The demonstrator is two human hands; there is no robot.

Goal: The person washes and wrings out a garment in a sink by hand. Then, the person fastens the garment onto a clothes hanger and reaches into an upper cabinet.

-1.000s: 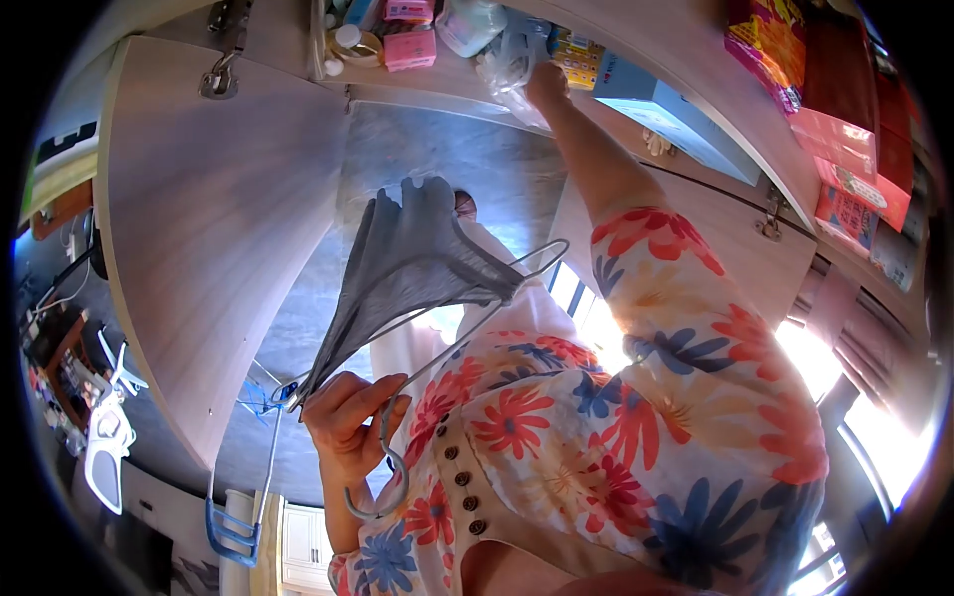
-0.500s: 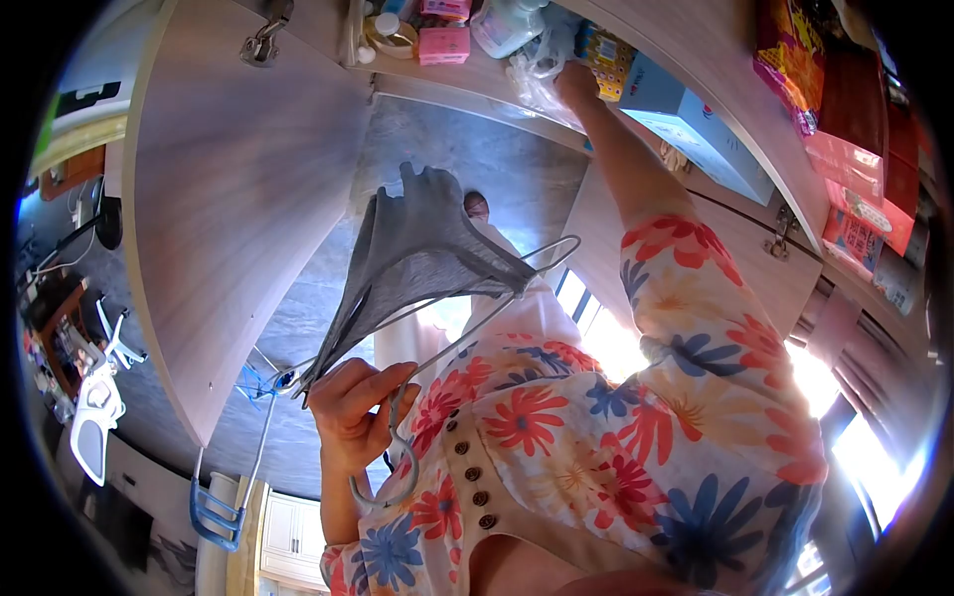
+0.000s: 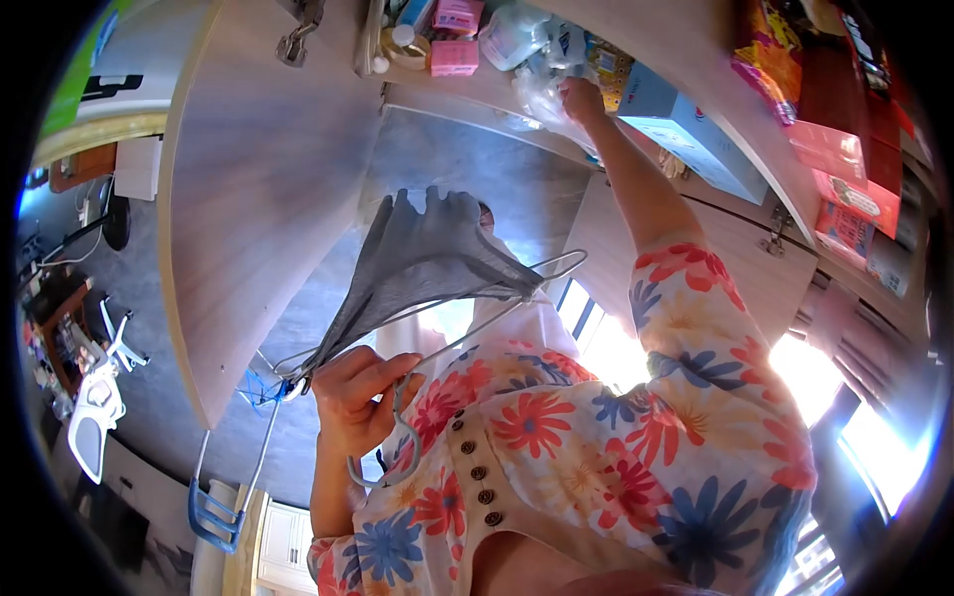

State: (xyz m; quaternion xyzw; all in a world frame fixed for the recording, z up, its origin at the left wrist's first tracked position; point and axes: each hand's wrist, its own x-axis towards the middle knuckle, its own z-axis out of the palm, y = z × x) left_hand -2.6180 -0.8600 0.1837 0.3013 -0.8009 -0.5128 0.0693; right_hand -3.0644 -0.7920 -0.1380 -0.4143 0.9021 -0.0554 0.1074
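Note:
My left hand is closed around a wire clothes hanger, with the hanger's hook curving below the fingers. A thin grey garment hangs on the hanger, its cloth spread away from my body; its exact kind is unclear. My right arm reaches up to a cabinet shelf, where my right hand has its fingers closed on a crinkled clear plastic bag. Part of the bag is hidden behind the hand. Around it stand a translucent white bottle, a yellow patterned box and a light-blue box.
An open cabinet door stands to the left. Pink boxes and a jar share the shelf. Red packages lie at the right. A blue-and-metal frame and a white chair are at the lower left.
The view has shifted slightly. My right hand stays at the plastic bag, whose shape has changed a little. My left hand keeps the hanger, and the grey garment has swung slightly.

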